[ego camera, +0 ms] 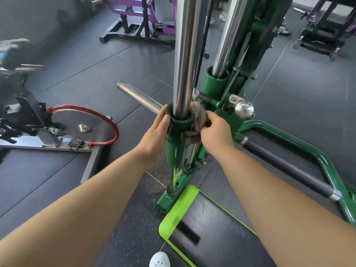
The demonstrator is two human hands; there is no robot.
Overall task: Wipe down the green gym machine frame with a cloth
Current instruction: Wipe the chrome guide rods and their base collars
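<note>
The green gym machine frame [256,130] stands ahead of me, with two chrome guide rods rising from green sleeves. My left hand [157,130] lies against the left side of the near green sleeve [175,135], thumb up near its rim. My right hand [215,130] grips a crumpled brownish-grey cloth [198,118] and presses it against the right side of that same sleeve. Part of the cloth is hidden behind my fingers and the sleeve.
A knurled steel peg [138,97] sticks out to the left behind the sleeve. A black pad with a lime-green border [204,226] lies at my feet. A green handle with a black grip [285,164] curves right. An exercise bike flywheel [82,126] sits left; purple machines [142,16] stand behind.
</note>
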